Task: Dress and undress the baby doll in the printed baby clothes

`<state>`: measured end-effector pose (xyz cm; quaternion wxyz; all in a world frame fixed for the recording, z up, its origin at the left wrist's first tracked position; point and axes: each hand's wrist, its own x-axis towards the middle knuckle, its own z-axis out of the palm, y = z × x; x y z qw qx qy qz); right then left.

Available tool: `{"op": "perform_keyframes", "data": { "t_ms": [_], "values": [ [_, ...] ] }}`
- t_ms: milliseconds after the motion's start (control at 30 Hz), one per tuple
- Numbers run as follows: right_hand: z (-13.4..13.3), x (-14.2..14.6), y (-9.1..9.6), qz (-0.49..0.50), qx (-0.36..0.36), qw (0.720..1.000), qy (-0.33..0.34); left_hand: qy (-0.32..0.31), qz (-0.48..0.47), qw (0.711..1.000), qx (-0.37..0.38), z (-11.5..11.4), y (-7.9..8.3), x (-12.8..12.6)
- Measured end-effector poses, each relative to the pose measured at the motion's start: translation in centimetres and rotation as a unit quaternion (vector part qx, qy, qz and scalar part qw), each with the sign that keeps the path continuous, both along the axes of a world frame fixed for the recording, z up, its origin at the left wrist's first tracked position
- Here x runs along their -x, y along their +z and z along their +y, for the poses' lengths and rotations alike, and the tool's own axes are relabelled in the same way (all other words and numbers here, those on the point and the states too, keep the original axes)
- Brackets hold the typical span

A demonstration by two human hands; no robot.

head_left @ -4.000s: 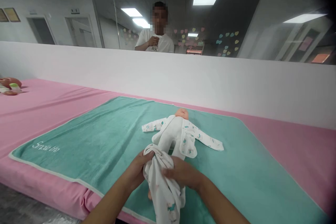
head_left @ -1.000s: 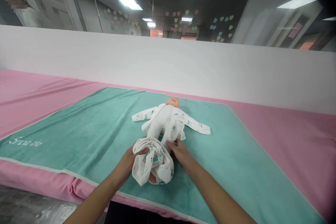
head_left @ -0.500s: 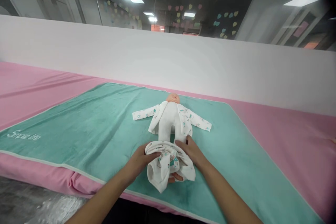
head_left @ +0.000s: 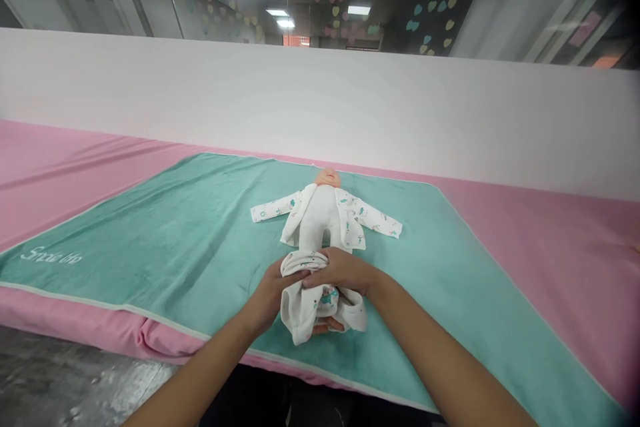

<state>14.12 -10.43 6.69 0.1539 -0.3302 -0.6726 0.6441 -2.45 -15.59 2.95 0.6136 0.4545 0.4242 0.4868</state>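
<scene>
A baby doll [head_left: 321,210] with a white cloth body lies on its back, head away from me. It wears a white printed jacket [head_left: 373,217], open at the front with both sleeves spread. Bunched at the doll's feet are white printed baby pants [head_left: 300,310]. My left hand [head_left: 280,287] grips their left side, thumb on top and some fingertips showing below through the cloth. My right hand [head_left: 343,270] is closed on the gathered upper edge, its fingers meeting the left thumb. The doll's lower legs are hidden behind the cloth and my hands.
Beneath the doll a green blanket [head_left: 175,233] with white edging covers a pink padded surface [head_left: 530,233]. A low white wall [head_left: 320,107] runs along the back, with glass above it. Grey floor [head_left: 65,373] shows at the lower left.
My right hand has moved left from the pants' right side onto the top middle, close to my left thumb. The pants' opening is now gathered more tightly. The view has shifted slightly.
</scene>
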Motion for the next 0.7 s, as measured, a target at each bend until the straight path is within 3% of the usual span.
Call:
{"op": "perform_keyframes", "data": {
  "t_ms": [133, 233, 400, 567, 700],
  "values": [
    [0.1, -0.2, -1.4, 0.108, 0.112, 0.983, -0.101, -0.084, 0.073, 0.994, 0.007, 0.2, 0.0, 0.5],
    [0.2, -0.4, -2.0, 0.151, 0.145, 0.970, -0.123, -0.121, 0.143, 0.982, 0.019, 0.3, 0.0, 0.8],
    [-0.3, -0.7, -1.2, 0.060, 0.032, 0.993, -0.098, -0.083, 0.075, 0.994, 0.008, 0.1, 0.7, 0.4],
    [-0.9, -0.7, -0.5, -0.021, -0.018, 0.998, 0.051, -0.052, -0.021, 0.998, 0.023, 0.0, 0.3, 0.5],
    [-0.8, -0.6, -0.8, 0.016, -0.016, 0.999, 0.032, -0.081, -0.048, 0.995, 0.028, -0.2, 0.1, 0.8]
  ]
}}
